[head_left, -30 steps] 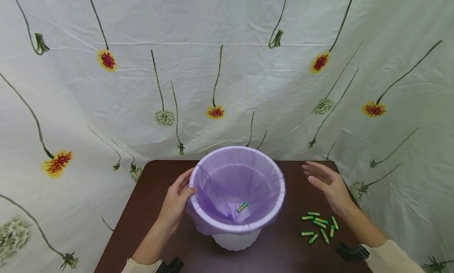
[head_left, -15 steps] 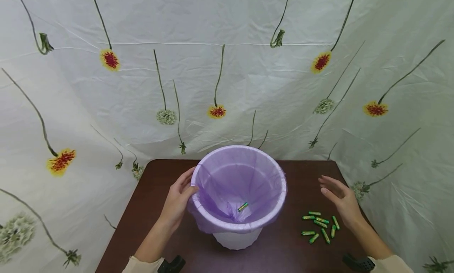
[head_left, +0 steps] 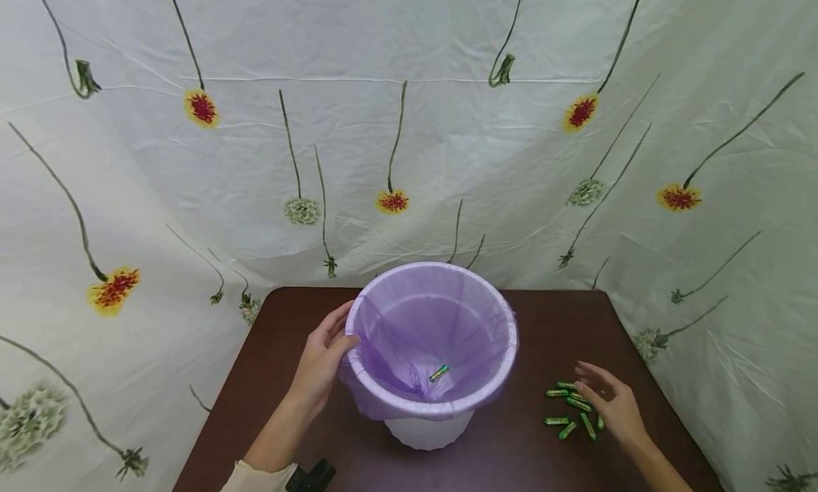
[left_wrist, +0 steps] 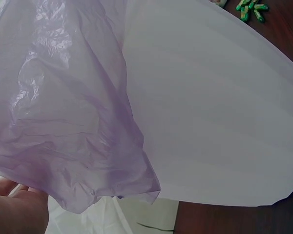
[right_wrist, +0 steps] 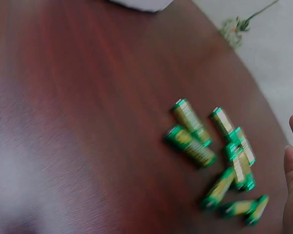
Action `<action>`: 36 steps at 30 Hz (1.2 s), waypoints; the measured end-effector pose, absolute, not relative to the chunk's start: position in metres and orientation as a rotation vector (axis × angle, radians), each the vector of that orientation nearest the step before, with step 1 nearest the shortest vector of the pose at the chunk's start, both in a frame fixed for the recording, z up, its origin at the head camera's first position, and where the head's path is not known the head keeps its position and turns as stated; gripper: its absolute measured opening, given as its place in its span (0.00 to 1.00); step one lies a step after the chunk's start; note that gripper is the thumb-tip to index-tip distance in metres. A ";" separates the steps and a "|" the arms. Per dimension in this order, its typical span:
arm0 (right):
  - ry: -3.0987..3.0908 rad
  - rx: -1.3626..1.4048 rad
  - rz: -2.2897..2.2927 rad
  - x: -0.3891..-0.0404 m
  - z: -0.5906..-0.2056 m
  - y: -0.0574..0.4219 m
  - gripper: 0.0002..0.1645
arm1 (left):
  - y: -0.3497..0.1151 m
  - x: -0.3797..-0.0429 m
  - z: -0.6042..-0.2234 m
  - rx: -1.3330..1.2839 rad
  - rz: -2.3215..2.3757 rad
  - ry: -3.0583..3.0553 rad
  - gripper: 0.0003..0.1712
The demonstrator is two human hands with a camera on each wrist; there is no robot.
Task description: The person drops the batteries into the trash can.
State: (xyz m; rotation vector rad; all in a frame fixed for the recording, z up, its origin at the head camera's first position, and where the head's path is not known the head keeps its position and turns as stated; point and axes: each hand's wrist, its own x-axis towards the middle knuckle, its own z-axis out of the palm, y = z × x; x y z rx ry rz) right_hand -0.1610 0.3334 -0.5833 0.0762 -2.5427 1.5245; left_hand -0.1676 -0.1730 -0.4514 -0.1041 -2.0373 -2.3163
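A white bin (head_left: 429,435) lined with a purple plastic bag (head_left: 441,314) stands in the middle of the table. My left hand (head_left: 319,364) grips its left rim, thumb over the edge and fingers along the outside. In the left wrist view the bag (left_wrist: 63,122) hangs down over the bin's white side (left_wrist: 210,107) and partly hides that hand (left_wrist: 22,209). One green-and-gold battery (head_left: 439,373) lies inside on the bag. My right hand (head_left: 615,410) holds nothing, its fingers loosely bent over several more batteries (head_left: 557,421), hiding part of the group.
The dark brown table (head_left: 498,463) has its right edge just beyond the right hand. A pale cloth (head_left: 447,144) printed with flowers hangs behind the table and along both sides. In the right wrist view, some batteries (right_wrist: 190,146) touch or overlap one another.
My right hand has moved down and toward me, from beyond the batteries to right over them. The left hand stays on the rim, and the bin and batteries lie as before.
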 end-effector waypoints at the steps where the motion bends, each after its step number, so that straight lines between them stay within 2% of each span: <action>1: -2.552 0.038 1.512 -0.158 -0.588 0.334 0.28 | -0.173 -0.168 -0.451 -0.103 -2.317 -2.037 0.35; 19: -2.592 -0.560 1.230 -0.117 -0.653 0.335 0.29 | -0.172 -0.167 -0.451 -0.093 -2.336 -2.022 0.35; 36: -2.413 -0.490 0.965 -0.106 -0.671 0.322 0.17 | -0.172 -0.167 -0.450 -0.070 -2.366 -2.001 0.35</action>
